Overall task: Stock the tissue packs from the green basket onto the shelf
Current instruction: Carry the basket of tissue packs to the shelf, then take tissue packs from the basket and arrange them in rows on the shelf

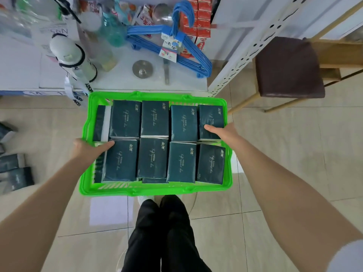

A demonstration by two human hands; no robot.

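A bright green basket [157, 190] hangs in front of me above the tiled floor, filled with several dark teal tissue packs [153, 158] lying flat in two rows. My left hand [88, 149] grips the basket's left rim, thumb lying over a near-left pack. My right hand [224, 131] grips the right rim, thumb resting on the far-right pack [211, 118]. The white shelf [121, 79] lies just beyond the basket's far edge.
The shelf carries blue hangers [188, 54], white bottles [72, 57], a metal lid [142, 69] and red boxes [196, 22]. A brown-cushioned stool [288, 69] stands right of a white perforated upright [245, 55]. More dark packs [13, 173] lie at the left edge. My black-trousered legs [163, 232] are below.
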